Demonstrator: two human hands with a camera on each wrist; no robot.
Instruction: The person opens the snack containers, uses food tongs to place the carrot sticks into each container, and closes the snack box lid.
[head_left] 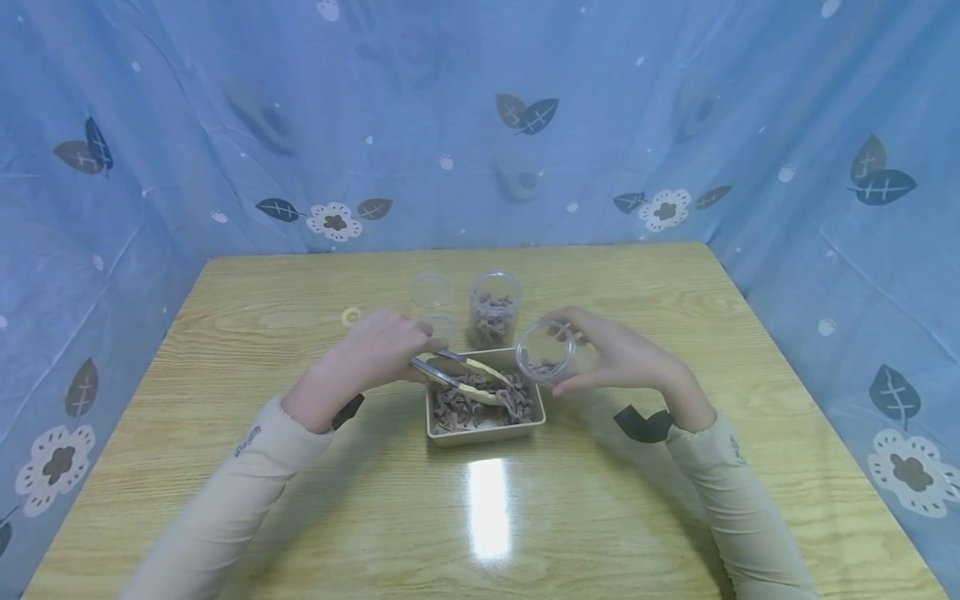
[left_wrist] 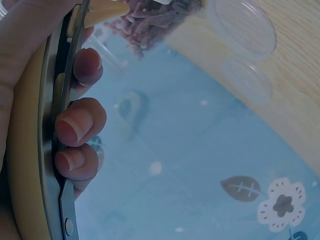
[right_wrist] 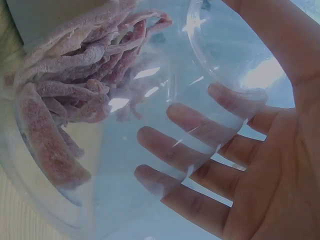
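Note:
My left hand grips metal tongs with beige tips, which reach into a rectangular cream tray. Purplish-brown strips, looking like shredded meat, lie in the tray, and the tong tips are among them at its right side. With fingers and thumb around its wall, my right hand holds a clear plastic jar at the tray's right back corner, mouth tilted toward me. Some strips show through the jar's wall in the right wrist view. The left palm is hidden behind the tongs' handle.
Behind the tray stands another clear jar partly filled with similar strips. Two round clear lids lie to its left. A small pale yellow ring rests farther left. Blue patterned cloth hangs around the wooden table.

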